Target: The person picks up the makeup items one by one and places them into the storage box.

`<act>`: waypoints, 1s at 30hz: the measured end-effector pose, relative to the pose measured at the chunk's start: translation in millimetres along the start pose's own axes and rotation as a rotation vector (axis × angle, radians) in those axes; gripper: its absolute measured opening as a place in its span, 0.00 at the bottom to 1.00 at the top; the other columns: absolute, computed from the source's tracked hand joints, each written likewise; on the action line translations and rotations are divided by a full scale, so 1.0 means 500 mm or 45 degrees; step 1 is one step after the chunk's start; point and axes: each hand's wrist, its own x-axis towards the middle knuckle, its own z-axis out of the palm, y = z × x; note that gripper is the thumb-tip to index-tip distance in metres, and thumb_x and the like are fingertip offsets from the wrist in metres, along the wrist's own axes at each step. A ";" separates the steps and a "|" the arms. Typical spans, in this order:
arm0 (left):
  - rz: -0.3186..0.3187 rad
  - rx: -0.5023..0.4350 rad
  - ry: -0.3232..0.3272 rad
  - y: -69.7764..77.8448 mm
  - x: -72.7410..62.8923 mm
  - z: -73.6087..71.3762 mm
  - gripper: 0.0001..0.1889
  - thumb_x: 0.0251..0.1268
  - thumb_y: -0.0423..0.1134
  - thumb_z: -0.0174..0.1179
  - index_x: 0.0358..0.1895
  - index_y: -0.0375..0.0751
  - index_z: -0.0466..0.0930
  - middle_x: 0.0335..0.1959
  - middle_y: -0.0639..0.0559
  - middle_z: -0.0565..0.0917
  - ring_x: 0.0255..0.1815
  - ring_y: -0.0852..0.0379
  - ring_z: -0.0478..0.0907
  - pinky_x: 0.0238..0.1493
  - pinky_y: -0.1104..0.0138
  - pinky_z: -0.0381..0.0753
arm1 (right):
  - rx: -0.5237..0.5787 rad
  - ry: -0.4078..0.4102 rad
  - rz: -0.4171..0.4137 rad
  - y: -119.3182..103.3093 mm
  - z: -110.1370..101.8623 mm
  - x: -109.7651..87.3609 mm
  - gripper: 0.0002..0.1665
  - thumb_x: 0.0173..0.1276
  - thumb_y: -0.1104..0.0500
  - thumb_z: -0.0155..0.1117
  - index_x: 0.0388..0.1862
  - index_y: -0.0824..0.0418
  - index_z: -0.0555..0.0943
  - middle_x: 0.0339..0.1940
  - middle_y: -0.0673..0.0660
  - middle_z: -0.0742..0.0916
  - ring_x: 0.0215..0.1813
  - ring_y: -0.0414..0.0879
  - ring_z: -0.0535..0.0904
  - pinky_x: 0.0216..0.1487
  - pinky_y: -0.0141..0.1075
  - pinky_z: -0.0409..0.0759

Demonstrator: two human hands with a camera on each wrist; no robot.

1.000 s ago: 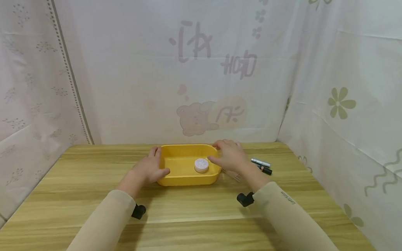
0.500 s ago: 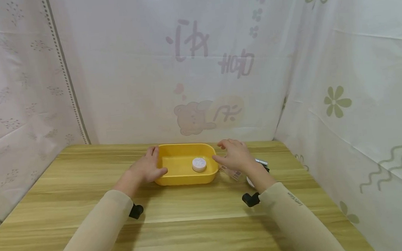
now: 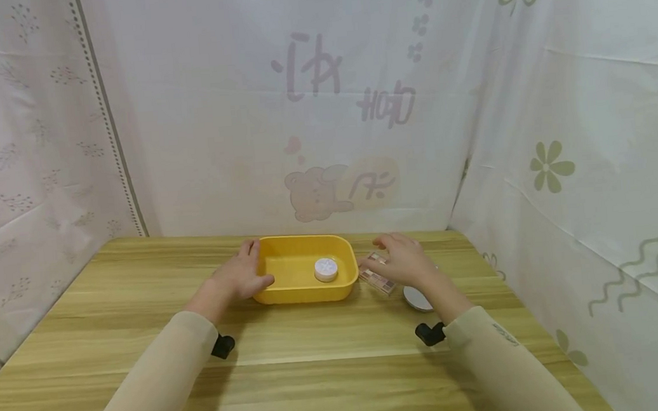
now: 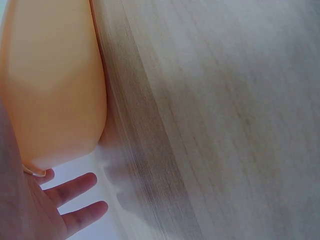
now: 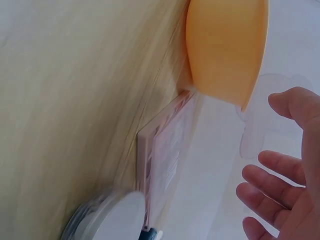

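A yellow tray stands on the table, holding a round white container with a patterned top. My left hand rests at the tray's left end, thumb over the near rim. In the left wrist view, straight fingers extend past the tray wall. To the right of the tray, my right hand hovers with loosely bent fingers and holds nothing. Below it lies a makeup palette, partly covered by the hand in the head view. Its side and clear lid show in the right wrist view.
A round white-topped container lies beneath my right wrist, in front of the palette. A dark-capped tube peeks out behind it in the right wrist view. Patterned white curtains close off the table's back and sides.
My right hand has left the tray's right end and moved right, uncovering more of the palette and the round white-topped container. My left hand stays at the tray.
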 end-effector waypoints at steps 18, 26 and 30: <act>0.014 0.005 0.012 0.001 0.002 0.004 0.54 0.78 0.57 0.56 0.90 0.28 0.37 0.90 0.28 0.46 0.84 0.26 0.64 0.82 0.38 0.69 | -0.021 0.005 -0.025 0.081 0.002 -0.056 0.41 0.77 0.36 0.69 0.75 0.64 0.79 0.67 0.66 0.86 0.66 0.64 0.84 0.68 0.64 0.81; 0.016 0.006 0.013 0.000 0.001 0.003 0.53 0.78 0.57 0.55 0.90 0.28 0.38 0.90 0.28 0.46 0.84 0.26 0.65 0.81 0.38 0.69 | -0.024 -0.019 -0.010 0.092 0.004 -0.076 0.41 0.77 0.37 0.69 0.74 0.65 0.79 0.67 0.67 0.86 0.68 0.65 0.82 0.69 0.65 0.80; 0.017 0.009 0.017 0.001 -0.001 0.002 0.54 0.78 0.57 0.56 0.90 0.28 0.38 0.90 0.28 0.46 0.84 0.26 0.65 0.81 0.38 0.69 | -0.027 -0.037 0.018 0.096 0.005 -0.085 0.42 0.76 0.37 0.70 0.74 0.65 0.79 0.70 0.68 0.85 0.72 0.68 0.79 0.72 0.66 0.77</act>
